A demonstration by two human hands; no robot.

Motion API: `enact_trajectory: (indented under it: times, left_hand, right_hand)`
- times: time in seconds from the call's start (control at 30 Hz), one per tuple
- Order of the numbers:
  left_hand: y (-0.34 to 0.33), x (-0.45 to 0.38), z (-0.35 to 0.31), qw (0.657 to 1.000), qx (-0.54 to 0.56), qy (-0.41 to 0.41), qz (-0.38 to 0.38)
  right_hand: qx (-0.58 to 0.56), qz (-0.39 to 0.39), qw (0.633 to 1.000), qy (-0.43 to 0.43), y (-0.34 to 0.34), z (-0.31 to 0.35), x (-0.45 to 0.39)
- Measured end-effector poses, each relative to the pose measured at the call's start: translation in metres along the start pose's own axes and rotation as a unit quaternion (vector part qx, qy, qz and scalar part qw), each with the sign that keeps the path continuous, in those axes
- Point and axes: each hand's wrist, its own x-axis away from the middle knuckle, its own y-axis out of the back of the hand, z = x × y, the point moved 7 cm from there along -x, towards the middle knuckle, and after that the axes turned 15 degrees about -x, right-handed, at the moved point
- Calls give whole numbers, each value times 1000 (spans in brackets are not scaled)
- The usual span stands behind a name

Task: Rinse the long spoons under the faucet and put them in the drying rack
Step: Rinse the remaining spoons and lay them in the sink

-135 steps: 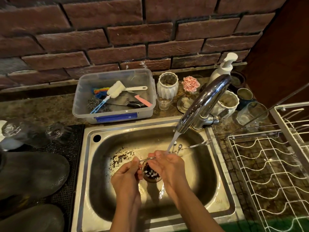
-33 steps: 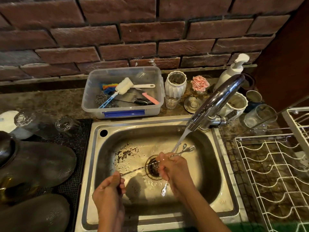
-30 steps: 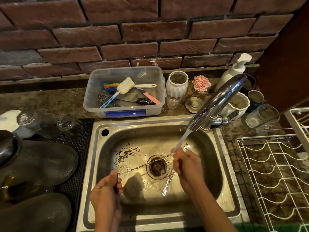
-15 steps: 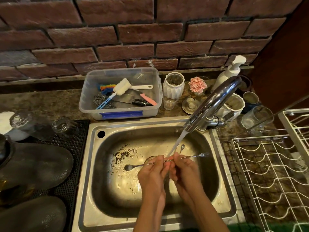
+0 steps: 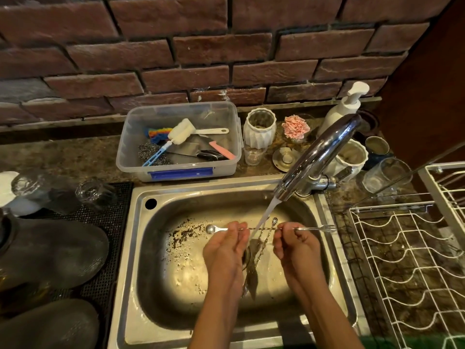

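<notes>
A long twisted metal spoon (image 5: 260, 228) lies level across the sink (image 5: 161, 250), bowl at the left, small fork end at the right. My left hand (image 5: 225, 244) pinches it near the bowl and my right hand (image 5: 294, 244) pinches it near the fork end. Water from the chrome faucet (image 5: 319, 157) runs onto the stem between my hands. A second long spoon (image 5: 261, 250) hangs steeply down from my right hand toward the drain. The white wire drying rack (image 5: 407, 253) stands to the right of the sink.
Dark grit lies on the sink floor at the left. Behind the sink are a clear tub (image 5: 181, 170) of brushes, white ribbed jars (image 5: 259, 128), a soap pump (image 5: 344, 107) and glasses (image 5: 385, 175). On the left, a black mat (image 5: 113, 222) holds upturned glasses and dark bowls.
My left hand came up from the sink's front left to the spoon's bowl end. The hands have spread apart along the stem, and the spoon now lies level under the water.
</notes>
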Motion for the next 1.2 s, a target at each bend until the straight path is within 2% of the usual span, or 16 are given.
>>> enact_trajectory:
  times: [0.1, 0.27, 0.4, 0.57, 0.7, 0.87, 0.97, 1.03, 1.1, 1.2]
  left_hand:
    - [-24, 13, 16, 997, -36, 20, 64]
    - [-9, 1, 6, 1000, 20, 4, 12]
    - [-27, 17, 23, 996, -9, 38, 75]
    - [-5, 4, 14, 998, 52, 30, 10]
    - [-29, 19, 32, 995, -12, 61, 83]
    - [-18, 8, 19, 994, 75, 63, 44]
    - [-28, 16, 27, 995, 51, 60, 66]
    - [-35, 24, 33, 994, 27, 58, 93]
    - [-20, 22, 25, 997, 8, 51, 63]
    - [37, 2, -4, 998, 46, 12, -41]
  right_hand:
    - [25, 9, 1000, -10, -7, -11, 3]
    - [-18, -25, 999, 26, 13, 9, 0]
    - [8, 0, 1000, 2, 2, -5, 7]
    - [-35, -60, 997, 45, 25, 15, 8]
    - [-4, -38, 998, 41, 21, 7, 10]
    - [-53, -68, 993, 83, 35, 25, 8]
    - [-52, -76, 994, 65, 30, 13, 9]
    - [-13, -53, 998, 24, 16, -3, 9]
    - [13, -24, 999, -23, 1, -15, 9]
    - [-51, -33, 997, -44, -5, -13, 1]
